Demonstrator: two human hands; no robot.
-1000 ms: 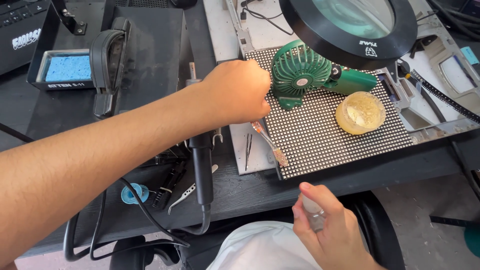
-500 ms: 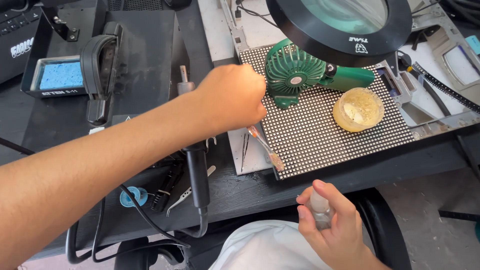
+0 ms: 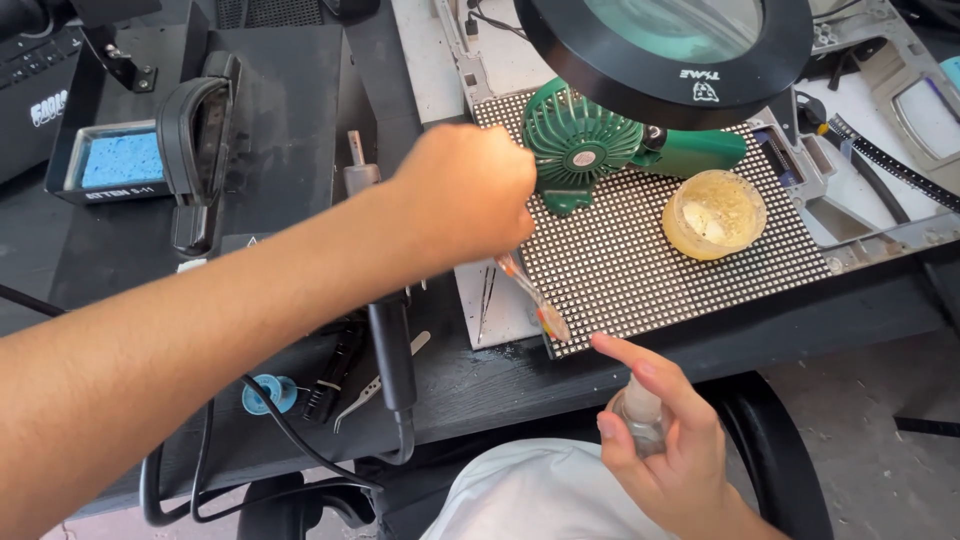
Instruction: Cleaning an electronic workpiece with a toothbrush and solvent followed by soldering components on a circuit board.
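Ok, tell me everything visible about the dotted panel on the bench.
The dotted panel is a flat black rectangular board covered in a regular grid of small pale dots. It lies face up on the black bench, slightly skewed. A green fan and a yellowish round tub sit on it. The left hand holds a brush at its near left corner; a magnifier lamp hides its far edge.

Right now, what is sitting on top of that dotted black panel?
On the dotted panel stand a small green fan and a round yellowish tub. The left hand and the magnifier lamp cover its upper edge.
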